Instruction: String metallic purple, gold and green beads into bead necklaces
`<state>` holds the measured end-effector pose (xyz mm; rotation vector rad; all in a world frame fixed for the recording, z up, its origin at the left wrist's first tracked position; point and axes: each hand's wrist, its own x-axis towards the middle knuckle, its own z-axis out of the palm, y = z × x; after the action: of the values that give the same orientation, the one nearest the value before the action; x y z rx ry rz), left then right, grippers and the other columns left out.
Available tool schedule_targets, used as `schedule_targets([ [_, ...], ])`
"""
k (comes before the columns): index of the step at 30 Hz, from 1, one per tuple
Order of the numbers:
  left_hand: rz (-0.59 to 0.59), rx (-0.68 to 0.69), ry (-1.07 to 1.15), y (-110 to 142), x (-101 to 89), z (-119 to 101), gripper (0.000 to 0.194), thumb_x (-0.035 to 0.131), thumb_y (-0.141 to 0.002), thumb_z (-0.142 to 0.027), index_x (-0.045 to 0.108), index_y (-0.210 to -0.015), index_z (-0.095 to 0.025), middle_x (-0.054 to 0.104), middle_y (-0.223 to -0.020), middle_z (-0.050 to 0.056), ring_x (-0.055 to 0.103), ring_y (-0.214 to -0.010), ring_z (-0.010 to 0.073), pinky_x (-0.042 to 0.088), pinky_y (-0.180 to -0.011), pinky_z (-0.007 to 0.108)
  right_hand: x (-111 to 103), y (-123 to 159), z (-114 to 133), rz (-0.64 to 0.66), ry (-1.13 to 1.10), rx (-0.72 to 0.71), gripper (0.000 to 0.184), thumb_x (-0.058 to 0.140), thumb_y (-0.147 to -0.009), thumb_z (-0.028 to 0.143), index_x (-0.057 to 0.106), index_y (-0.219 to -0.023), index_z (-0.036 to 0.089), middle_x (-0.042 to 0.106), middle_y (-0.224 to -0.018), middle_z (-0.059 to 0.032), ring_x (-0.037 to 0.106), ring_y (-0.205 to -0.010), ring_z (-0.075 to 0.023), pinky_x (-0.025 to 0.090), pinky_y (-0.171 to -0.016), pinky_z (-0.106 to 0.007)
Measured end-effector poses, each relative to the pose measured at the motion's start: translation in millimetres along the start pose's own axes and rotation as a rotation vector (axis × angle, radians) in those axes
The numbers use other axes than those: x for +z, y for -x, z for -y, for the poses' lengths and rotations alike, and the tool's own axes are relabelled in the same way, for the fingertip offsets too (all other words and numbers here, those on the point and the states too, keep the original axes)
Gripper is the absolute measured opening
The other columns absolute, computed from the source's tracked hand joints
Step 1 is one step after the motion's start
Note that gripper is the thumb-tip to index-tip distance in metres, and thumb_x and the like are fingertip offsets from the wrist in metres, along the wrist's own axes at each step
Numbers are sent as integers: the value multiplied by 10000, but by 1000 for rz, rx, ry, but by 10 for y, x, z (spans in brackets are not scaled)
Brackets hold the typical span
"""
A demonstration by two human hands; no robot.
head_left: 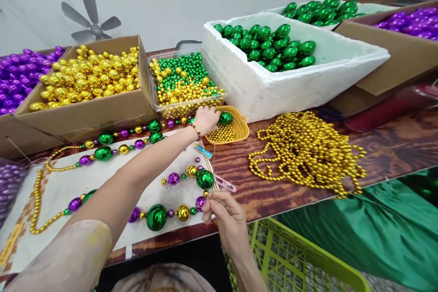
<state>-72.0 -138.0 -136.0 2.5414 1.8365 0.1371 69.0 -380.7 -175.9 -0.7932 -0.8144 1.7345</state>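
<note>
My left hand [206, 121] reaches over the left edge of a small yellow basket [243, 128], fingers curled down beside a green ball bead [226, 118]. Whatever its fingertips pinch is hidden. Small gold beads [221, 134] lie in the basket. Below, my right hand [226, 212] pinches a thin upright needle [214, 169] at the mat's right edge. Close to its fingertips, a purple bead [200, 203] and a large green bead [205, 179] belong to a strand of purple, gold and green beads [156, 217] curving across the white mat [116, 210].
Gold beads fill a cardboard box [85, 121]; a clear tub [188, 106] holds small green and gold ones. A white foam box [246, 82] contains green beads. Gold bead strands [308, 155] lie right on the table. A lime-green crate [277, 255] stands below the front edge.
</note>
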Motion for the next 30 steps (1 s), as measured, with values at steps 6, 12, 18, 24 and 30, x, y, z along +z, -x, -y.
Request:
schedule_targets([
  [6, -99, -30, 223, 186, -98, 103, 510, 719, -894, -320, 547, -1319, -94, 578, -1330, 214, 585, -1205, 335, 465, -995, 437, 25, -17, -26, 1, 30, -22, 155, 773, -858, 359, 771, -900, 210, 726, -694, -19, 662, -536, -138, 538, -513, -231],
  [12, -361, -98, 1075, 1246, -276, 276, 619, 753, -845, -328, 509, -1408, -246, 530, -1401, 117, 566, -1238, 263, 496, -1034, 404, 134, -77, 27, 12, 171, -86, 166, 774, -849, 353, 770, -930, 208, 754, -729, -47, 684, -552, -168, 561, -515, -264],
  [18, -378, -369, 1740, 2129, -376, 342, 491, 741, -810, -347, 569, -1266, -284, 582, -1405, 82, 637, -1159, 246, 574, -900, 385, 335, -122, 27, 11, 338, -129, 139, 781, -837, 338, 779, -887, 208, 760, -729, -59, 699, -564, -186, 570, -503, -270],
  [24, -418, -595, 2107, 2357, -457, 486, 326, 615, -939, -478, 609, -1129, -213, 661, -1310, 114, 663, -1184, 275, 562, -955, 420, 470, -63, -26, 76, 541, -177, 131, 722, -880, 336, 770, -874, 214, 659, -575, -4, 613, -470, -154, 520, -455, -255],
  [30, -505, -665, 2194, 2392, -484, 494, 286, 653, -944, -427, 638, -1112, -196, 676, -1306, 111, 671, -1167, 257, 553, -1003, 421, 507, -15, -60, 128, 671, -213, 168, 673, -916, 333, 766, -873, 200, 630, -568, 0, 584, -489, -141, 480, -479, -248],
])
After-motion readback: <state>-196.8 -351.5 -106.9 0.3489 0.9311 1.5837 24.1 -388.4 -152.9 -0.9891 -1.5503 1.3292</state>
